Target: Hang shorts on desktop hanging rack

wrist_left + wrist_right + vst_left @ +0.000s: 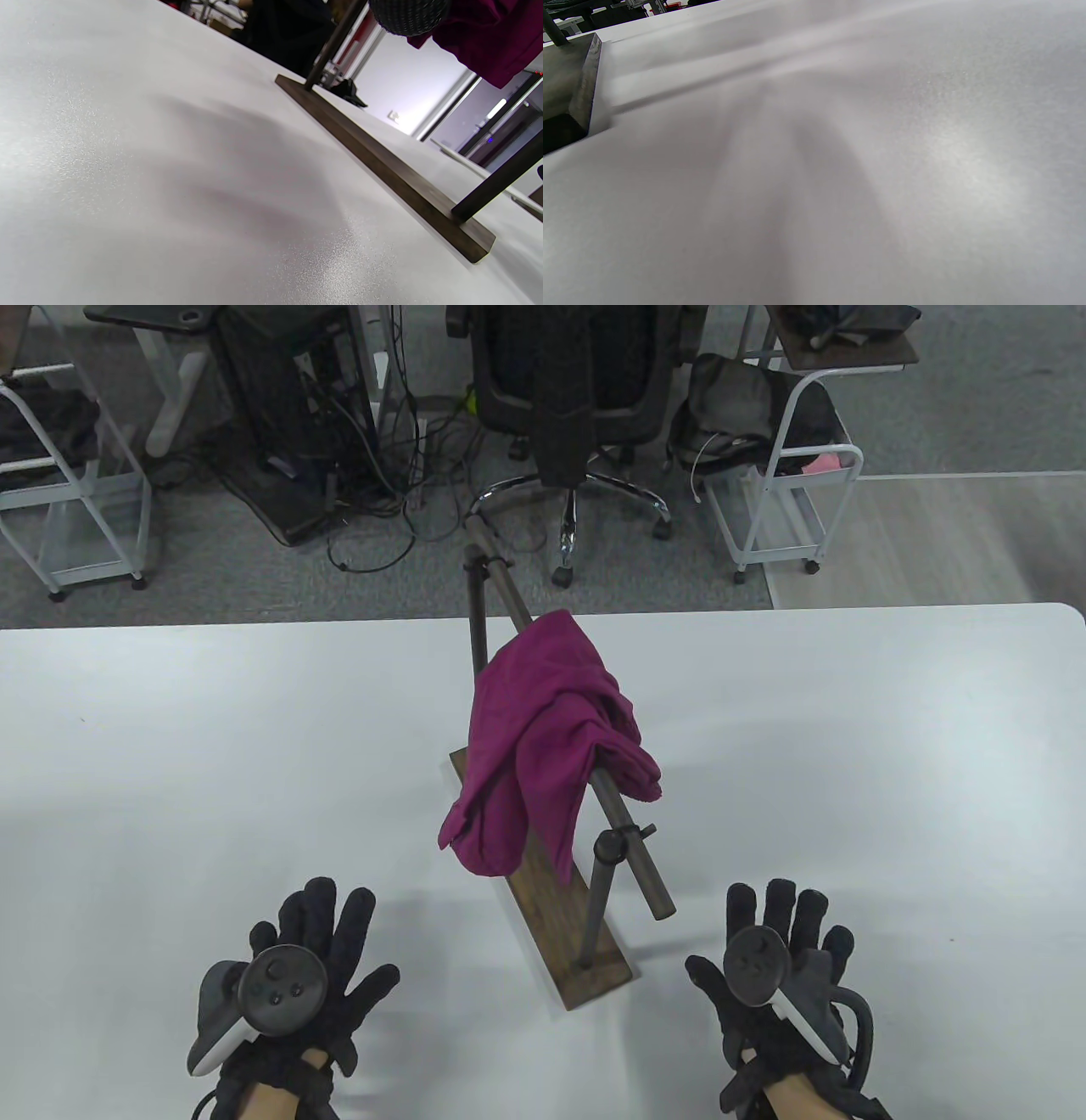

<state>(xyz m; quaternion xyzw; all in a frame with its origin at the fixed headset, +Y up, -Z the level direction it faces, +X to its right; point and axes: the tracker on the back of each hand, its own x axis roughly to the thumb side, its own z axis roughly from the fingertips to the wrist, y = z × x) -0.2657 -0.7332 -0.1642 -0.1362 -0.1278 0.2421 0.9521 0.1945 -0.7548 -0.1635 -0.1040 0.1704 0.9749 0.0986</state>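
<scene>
Magenta shorts [543, 742] hang draped over the dark horizontal bar [632, 848] of the desktop rack, which stands on a long wooden base [585, 963] in the middle of the white table [170, 746]. My left hand [327, 929] lies flat on the table with fingers spread, left of the base's near end, holding nothing. My right hand [785, 920] lies flat with fingers spread to the right of the base, also holding nothing. The left wrist view shows the base [382, 169], a fingertip [407, 17] and the shorts' hem [496, 38]. The right wrist view shows the base's corner [572, 89].
Beyond the table's far edge stand an office chair [577, 390], a computer tower with cables [297, 407] and white wire carts [780, 475]. The rack's bar end [662, 908] juts toward me between my hands.
</scene>
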